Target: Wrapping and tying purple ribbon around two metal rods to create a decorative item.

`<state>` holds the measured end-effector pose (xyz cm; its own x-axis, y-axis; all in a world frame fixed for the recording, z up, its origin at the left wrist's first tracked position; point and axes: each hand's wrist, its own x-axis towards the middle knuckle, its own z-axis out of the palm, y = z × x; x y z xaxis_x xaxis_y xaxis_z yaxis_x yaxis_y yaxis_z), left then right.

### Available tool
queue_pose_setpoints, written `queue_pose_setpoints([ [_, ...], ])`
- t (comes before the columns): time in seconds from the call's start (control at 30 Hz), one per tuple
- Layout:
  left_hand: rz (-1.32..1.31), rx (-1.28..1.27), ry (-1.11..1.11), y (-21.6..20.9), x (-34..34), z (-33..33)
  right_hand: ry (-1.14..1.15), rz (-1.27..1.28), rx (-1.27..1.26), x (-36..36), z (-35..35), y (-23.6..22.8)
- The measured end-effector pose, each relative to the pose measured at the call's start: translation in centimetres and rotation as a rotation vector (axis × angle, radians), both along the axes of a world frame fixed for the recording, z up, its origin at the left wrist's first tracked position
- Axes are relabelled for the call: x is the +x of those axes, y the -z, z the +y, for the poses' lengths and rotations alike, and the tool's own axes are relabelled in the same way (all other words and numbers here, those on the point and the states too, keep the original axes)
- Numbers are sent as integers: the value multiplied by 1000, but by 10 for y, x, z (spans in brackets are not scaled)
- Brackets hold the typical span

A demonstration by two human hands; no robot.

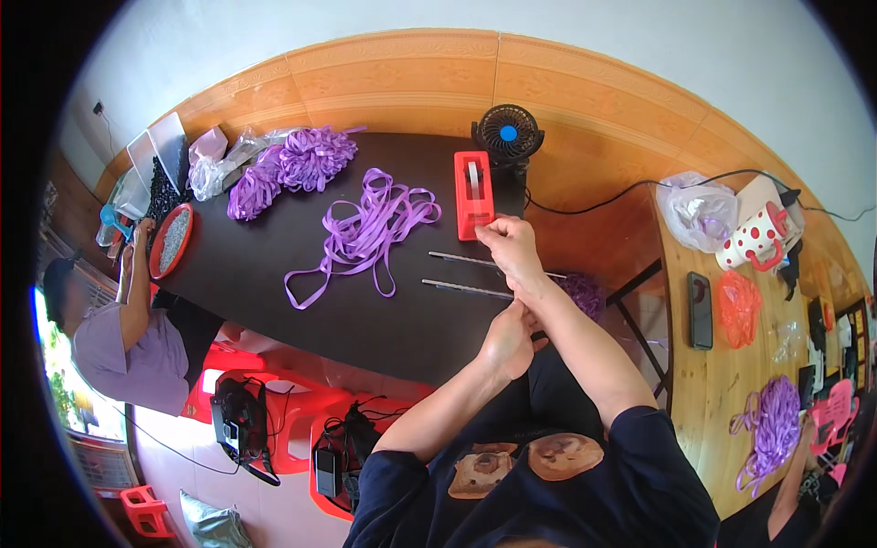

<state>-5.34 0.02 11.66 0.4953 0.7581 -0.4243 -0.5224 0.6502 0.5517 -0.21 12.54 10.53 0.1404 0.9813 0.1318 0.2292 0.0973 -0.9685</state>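
Note:
My right hand (510, 250) reaches to the near end of a red tape dispenser (461, 196) with a roll of clear tape. Its thumb and fingertips are pinched together there; what they hold is too small to make out. Below the right wrist, my left hand (512, 342) is closed with its fingers curled, and anything inside it is hidden. Two thin metal rods (449, 257) stick out over the dark table (411, 338), passing beside and under my hands. Left of them lies a loose tangle of purple ribbon (379, 224). More purple ribbon (583, 294) hangs past the table's right edge.
A small black fan (508, 135) stands behind the dispenser. Bundled purple ribbon (315, 160) and a red bowl (171, 239) are farther left, by a seated person (137, 347). A wooden table (699, 393) on the right carries a phone (700, 310) and a dotted tumbler (751, 239).

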Motion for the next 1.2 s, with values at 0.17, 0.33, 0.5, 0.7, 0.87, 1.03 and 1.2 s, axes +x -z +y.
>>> queue_pose_setpoints([
  [0.17, -22, -12, -11, -4, 0, 0, 13, -141, 16, 2, 4, -4],
  [0.33, -16, -8, 16, 10, -1, 2, -25, -370, -53, 17, -4, -21],
  [0.5, -4, 20, 29, 11, -4, 2, -504, -129, 64, 82, -10, -51],
  [0.7, 42, 15, 40, 3, -4, 3, -858, -116, -237, 148, -24, -51],
  [0.87, 44, 4, 42, 5, -3, 3, -891, -284, -185, 146, -28, -31],
  [1.03, 52, -3, 35, 0, -2, 2, -889, -373, -143, 140, -27, -25],
  [1.2, 47, 1, 33, 0, -3, 0, -851, -454, -116, 139, -27, -21],
])
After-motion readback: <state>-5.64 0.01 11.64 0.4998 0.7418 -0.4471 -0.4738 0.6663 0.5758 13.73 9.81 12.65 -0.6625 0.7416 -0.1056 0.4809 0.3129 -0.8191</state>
